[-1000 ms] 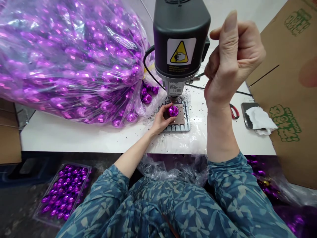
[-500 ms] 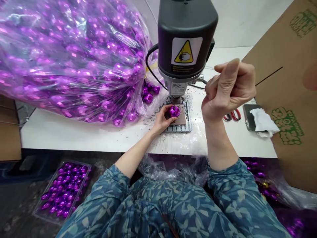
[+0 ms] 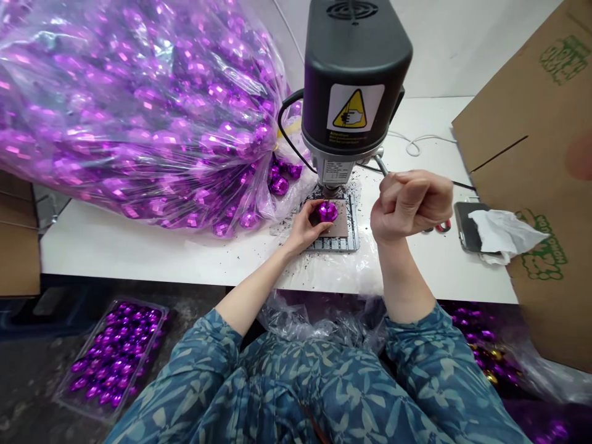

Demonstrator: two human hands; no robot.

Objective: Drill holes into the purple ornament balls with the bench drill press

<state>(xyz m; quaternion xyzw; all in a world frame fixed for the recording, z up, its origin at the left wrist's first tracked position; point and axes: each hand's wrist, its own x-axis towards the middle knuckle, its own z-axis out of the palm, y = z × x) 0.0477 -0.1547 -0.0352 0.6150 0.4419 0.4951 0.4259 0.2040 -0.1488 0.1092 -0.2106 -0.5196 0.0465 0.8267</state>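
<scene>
My left hand (image 3: 309, 227) pinches a shiny purple faceted ball (image 3: 328, 211) between thumb and fingers. The ball rests on a brown square board (image 3: 341, 227) lying on the slotted metal base (image 3: 355, 237) of a black drill press (image 3: 356, 74). Just above the ball is the drill's chuck (image 3: 330, 190); whether the bit touches the ball I cannot tell. On the right, my right hand (image 3: 409, 203) is closed in a fist around the drill press lever (image 3: 382, 164), whose end is hidden in the palm.
A big clear bag of purple balls (image 3: 139, 123) fills the left of the table, with loose balls (image 3: 279, 185) near its neck. To the right are red-handled scissors (image 3: 444, 226), a phone-like dark slab (image 3: 472, 229), white tissue (image 3: 504, 234) and a cardboard box (image 3: 531, 160). A tray of balls (image 3: 160, 317) sits below left.
My right hand has moved down and slightly left, bringing the lever lower. My left hand still holds the ball on the board. The view has shifted a little.
</scene>
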